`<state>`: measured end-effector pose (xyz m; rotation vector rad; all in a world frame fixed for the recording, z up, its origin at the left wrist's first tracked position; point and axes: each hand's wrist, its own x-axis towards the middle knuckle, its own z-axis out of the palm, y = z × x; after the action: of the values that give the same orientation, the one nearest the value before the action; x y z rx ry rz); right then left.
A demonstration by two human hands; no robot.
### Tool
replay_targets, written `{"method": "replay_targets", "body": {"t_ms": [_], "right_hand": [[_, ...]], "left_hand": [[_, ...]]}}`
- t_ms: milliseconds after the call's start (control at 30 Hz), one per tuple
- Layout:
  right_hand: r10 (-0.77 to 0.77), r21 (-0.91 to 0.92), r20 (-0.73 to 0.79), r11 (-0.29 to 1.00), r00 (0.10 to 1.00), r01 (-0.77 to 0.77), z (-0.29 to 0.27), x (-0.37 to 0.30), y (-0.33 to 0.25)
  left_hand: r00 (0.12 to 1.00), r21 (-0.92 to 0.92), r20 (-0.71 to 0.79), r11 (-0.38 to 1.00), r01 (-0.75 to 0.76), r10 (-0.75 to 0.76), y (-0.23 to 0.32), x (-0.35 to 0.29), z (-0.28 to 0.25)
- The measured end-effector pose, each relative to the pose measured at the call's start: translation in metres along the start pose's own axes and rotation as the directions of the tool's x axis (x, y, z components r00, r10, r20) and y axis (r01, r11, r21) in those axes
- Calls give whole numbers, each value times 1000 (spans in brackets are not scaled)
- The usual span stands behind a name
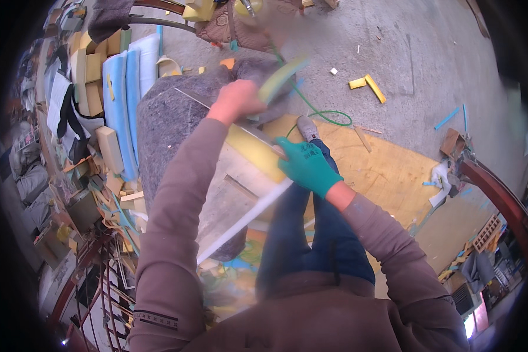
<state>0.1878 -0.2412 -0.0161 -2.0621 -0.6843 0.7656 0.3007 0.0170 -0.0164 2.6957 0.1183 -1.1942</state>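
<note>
A teal glove covers my right hand (310, 167), which is closed around the handle end of a long, thin-bladed knife (259, 137). The blade runs up and to the left across a yellow foam block (251, 154), passes below my left wrist, and its tip shows over grey fabric (164, 126). My bare left hand (238, 100) is closed on a yellow-green foam strip (278, 81), smeared by motion, which sticks out to the upper right. Its fingers are partly hidden. A pale board with a white edge (246, 218) lies between the foam and my legs.
Blue and white foam sheets (120, 111) stand at the left beside many offcuts. A thin green hose (328, 117) curls on the floor near my shoe (306, 128). Yellow foam scraps (369, 87) lie at the upper right. A brown curved frame (498, 199) stands at right.
</note>
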Motion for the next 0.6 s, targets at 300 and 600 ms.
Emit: {"method": "replay_targets", "body": {"t_ms": [300,600], "right_hand": [[100,63,20,993,995,-101,-30,-24,11],[298,-78,-16,951,954,-298,-119,-68,45]], "left_hand": [[931,-483,-326,818,-311,162,-19,-65,-96],[885,-927,-263,354,-123,-383,-147,-333,96]]}}
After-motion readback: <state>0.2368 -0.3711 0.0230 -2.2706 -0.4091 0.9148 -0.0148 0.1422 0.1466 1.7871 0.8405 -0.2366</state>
